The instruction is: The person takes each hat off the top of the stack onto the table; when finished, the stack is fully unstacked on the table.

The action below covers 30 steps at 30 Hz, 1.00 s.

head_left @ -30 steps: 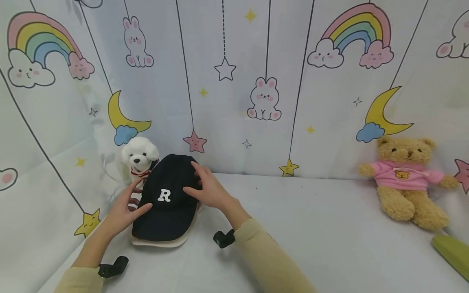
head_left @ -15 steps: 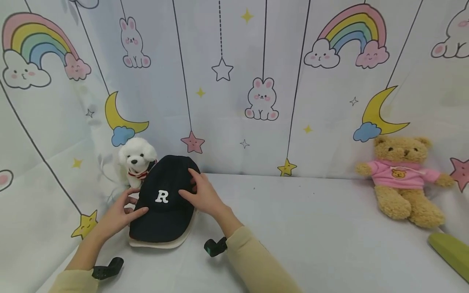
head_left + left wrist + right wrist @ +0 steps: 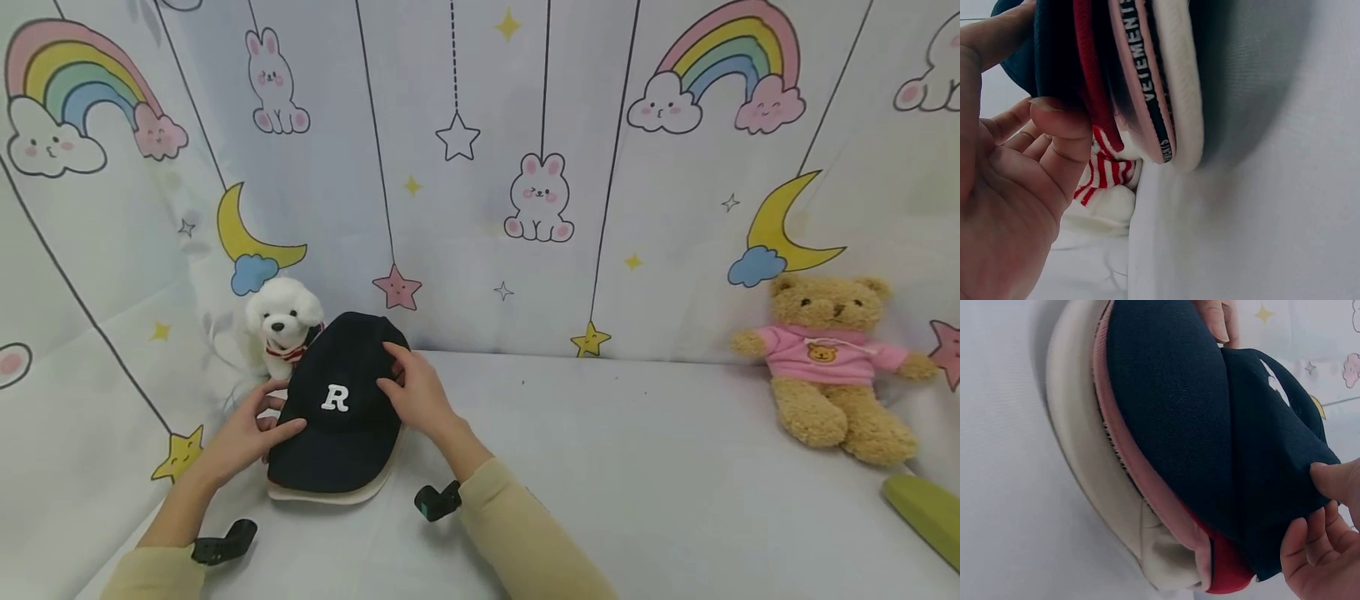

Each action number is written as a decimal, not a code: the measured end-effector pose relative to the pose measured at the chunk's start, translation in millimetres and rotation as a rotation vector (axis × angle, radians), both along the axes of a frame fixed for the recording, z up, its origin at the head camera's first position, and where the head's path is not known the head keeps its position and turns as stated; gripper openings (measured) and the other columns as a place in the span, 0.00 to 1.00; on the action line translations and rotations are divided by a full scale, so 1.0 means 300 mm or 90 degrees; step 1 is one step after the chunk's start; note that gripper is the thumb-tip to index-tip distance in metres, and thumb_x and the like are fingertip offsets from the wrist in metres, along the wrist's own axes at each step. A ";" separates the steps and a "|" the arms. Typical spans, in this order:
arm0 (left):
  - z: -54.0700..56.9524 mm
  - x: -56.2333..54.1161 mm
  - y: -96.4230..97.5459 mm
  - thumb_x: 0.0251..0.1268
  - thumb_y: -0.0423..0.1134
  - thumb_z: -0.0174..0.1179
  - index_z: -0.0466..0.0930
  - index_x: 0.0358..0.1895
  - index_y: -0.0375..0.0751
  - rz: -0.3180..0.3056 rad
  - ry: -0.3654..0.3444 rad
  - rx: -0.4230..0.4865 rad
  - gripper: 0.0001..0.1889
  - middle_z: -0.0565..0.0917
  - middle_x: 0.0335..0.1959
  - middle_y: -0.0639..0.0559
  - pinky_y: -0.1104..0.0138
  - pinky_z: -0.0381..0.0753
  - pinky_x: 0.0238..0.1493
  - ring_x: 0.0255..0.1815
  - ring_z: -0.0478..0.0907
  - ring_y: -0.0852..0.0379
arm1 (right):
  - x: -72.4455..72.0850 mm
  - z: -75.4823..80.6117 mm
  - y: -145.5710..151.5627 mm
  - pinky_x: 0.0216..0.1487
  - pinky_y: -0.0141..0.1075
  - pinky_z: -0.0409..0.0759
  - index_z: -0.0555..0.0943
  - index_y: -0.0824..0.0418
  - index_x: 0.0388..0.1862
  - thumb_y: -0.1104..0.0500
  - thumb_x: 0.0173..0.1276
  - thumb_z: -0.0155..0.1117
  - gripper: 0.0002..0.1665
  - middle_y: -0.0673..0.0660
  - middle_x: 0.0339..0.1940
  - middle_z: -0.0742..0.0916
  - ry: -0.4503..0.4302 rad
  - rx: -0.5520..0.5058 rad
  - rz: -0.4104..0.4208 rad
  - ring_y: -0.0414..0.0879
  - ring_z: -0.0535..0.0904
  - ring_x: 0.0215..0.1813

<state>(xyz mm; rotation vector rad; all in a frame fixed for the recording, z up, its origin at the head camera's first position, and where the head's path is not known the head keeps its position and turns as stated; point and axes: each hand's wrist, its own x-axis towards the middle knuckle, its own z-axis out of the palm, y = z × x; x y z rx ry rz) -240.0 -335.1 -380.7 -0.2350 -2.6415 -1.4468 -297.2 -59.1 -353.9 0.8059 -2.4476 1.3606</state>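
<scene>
While the left hand (image 3: 238,440) pinched the black cap (image 3: 341,417) by its left edge, the right hand (image 3: 422,398) gripped the crown's right side. Lower caps (image 3: 1110,469) lay beneath on the tabletop (image 3: 592,450), which stretched wide rightward to a teddy bear (image 3: 828,362); close behind the cap stood a plush dog (image 3: 281,315).

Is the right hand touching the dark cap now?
Touching. The right wrist view shows the right hand with its thumb tip directly on the dark cap, no gap between.
</scene>
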 end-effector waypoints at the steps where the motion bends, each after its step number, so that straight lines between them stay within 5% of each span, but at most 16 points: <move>1: 0.004 -0.001 0.000 0.70 0.41 0.66 0.50 0.76 0.33 -0.003 0.003 0.005 0.41 0.72 0.55 0.32 0.63 0.76 0.21 0.27 0.75 0.56 | -0.002 0.006 0.001 0.44 0.31 0.76 0.72 0.61 0.72 0.63 0.72 0.66 0.31 0.53 0.41 0.79 0.005 -0.006 0.000 0.44 0.74 0.41; 16: 0.077 -0.001 0.047 0.71 0.41 0.65 0.50 0.77 0.38 -0.002 0.055 0.027 0.40 0.69 0.59 0.34 0.63 0.78 0.24 0.29 0.74 0.55 | -0.033 0.104 0.056 0.39 0.32 0.74 0.71 0.57 0.75 0.64 0.74 0.64 0.31 0.53 0.41 0.78 -0.008 -0.037 0.017 0.44 0.73 0.39; 21: 0.113 0.000 0.103 0.71 0.44 0.65 0.51 0.79 0.39 0.021 0.061 0.017 0.41 0.68 0.64 0.33 0.68 0.80 0.31 0.40 0.76 0.51 | -0.049 0.138 0.097 0.39 0.33 0.74 0.70 0.57 0.76 0.65 0.75 0.62 0.32 0.55 0.42 0.77 -0.010 -0.044 0.022 0.46 0.73 0.40; 30: 0.148 -0.057 0.218 0.70 0.40 0.66 0.53 0.79 0.37 -0.004 0.107 0.057 0.40 0.72 0.61 0.33 0.69 0.79 0.30 0.36 0.74 0.58 | -0.074 0.203 0.210 0.39 0.34 0.75 0.72 0.59 0.74 0.67 0.73 0.63 0.31 0.57 0.41 0.78 0.032 -0.050 -0.002 0.49 0.73 0.40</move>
